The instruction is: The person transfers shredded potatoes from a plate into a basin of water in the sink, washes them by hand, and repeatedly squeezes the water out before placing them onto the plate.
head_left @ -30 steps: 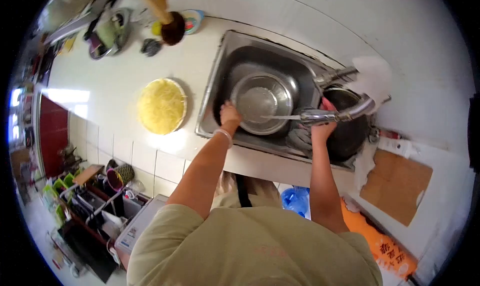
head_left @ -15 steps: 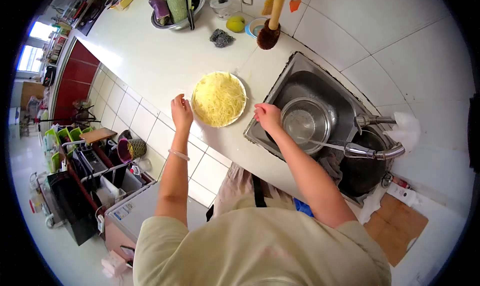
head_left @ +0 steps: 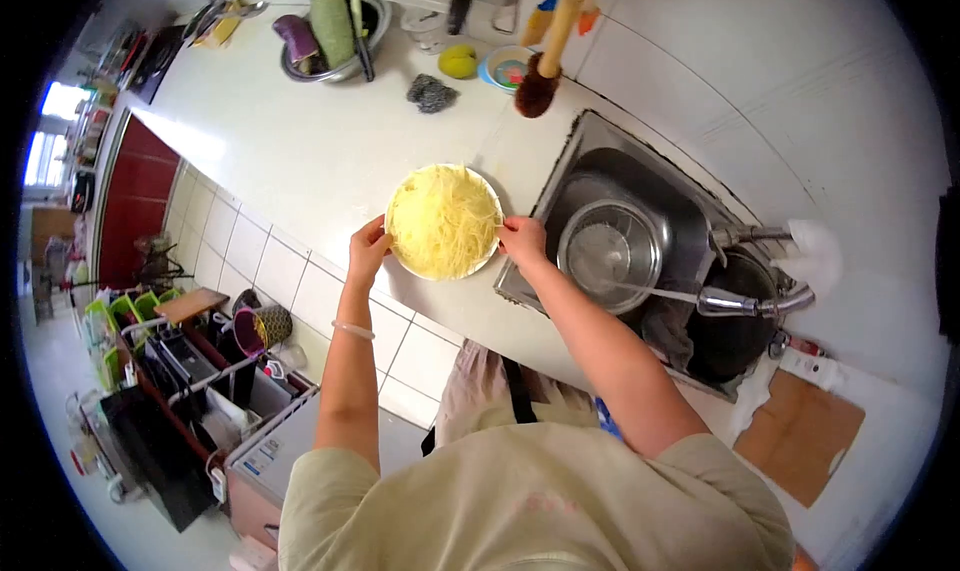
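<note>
A white plate point(head_left: 493, 255) heaped with pale yellow shreds point(head_left: 442, 221) is at the front of the white counter. My left hand point(head_left: 369, 249) pinches its left rim, and my right hand point(head_left: 524, 239) grips the rim on the right, beside the sink's edge. Both hands have their fingers closed on the plate. In the steel sink point(head_left: 600, 171) stands a metal bowl point(head_left: 610, 251) with water in it. A thin stream runs into it from the faucet point(head_left: 725, 302).
A bowl with an eggplant point(head_left: 295, 39) and a green gourd point(head_left: 332, 31) stands at the back left. Near it lie a steel scrubber point(head_left: 431, 93) and a yellow-green fruit point(head_left: 458, 62). A brush point(head_left: 538, 89) hangs above the counter. A dark pan point(head_left: 735, 321) is right of the bowl.
Both hands have left the sink area and moved left, my left hand first, and have taken hold of the plate's rim. The view has shifted toward the counter.
</note>
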`<action>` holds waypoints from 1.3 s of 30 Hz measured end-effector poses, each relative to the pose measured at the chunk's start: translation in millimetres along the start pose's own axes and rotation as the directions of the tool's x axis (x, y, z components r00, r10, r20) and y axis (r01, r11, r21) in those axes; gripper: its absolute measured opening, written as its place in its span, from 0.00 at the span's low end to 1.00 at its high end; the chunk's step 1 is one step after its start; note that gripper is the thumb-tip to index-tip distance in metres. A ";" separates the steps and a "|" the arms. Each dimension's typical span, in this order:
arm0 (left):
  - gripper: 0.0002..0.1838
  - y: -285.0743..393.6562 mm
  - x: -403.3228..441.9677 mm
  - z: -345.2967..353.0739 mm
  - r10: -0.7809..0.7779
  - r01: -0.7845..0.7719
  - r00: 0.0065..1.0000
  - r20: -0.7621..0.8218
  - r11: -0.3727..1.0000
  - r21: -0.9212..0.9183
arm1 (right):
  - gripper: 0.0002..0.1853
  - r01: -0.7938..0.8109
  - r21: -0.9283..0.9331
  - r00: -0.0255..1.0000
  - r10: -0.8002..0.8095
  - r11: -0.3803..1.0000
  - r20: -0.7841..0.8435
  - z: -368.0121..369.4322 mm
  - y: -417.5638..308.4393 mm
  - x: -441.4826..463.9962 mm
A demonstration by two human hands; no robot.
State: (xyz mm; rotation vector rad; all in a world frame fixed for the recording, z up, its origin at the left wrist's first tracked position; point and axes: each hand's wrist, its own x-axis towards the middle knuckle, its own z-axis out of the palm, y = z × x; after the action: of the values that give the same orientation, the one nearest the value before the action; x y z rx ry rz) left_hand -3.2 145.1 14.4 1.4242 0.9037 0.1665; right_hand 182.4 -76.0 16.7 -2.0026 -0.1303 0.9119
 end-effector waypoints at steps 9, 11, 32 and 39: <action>0.22 81.1 -41.7 117.1 0.243 -0.287 0.946 0.213 0.936 0.206 | 0.10 0.046 0.366 0.967 0.052 0.929 -0.251 -108.8 60.5 -96.4; 0.21 83.2 -43.8 158.8 0.228 -0.306 0.939 0.257 0.895 0.325 | 0.10 0.033 0.379 0.953 0.084 0.925 -0.290 -133.1 87.8 -114.4; 0.12 40.4 20.4 345.8 -0.613 0.110 0.659 0.436 0.652 0.750 | 0.11 -0.618 0.607 0.725 0.662 0.501 0.192 -235.4 175.4 -115.0; 0.13 90.0 -39.6 267.8 -0.170 -0.237 0.795 0.582 0.797 0.556 | 0.06 -0.572 0.540 0.802 0.560 0.617 0.209 -216.2 140.5 -142.7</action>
State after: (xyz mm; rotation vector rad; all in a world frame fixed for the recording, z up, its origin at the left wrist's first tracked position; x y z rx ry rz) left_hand 173.3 -68.6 81.8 1.9301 0.3764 -0.6010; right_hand 184.2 -368.0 56.0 -1.4391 0.7510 1.1863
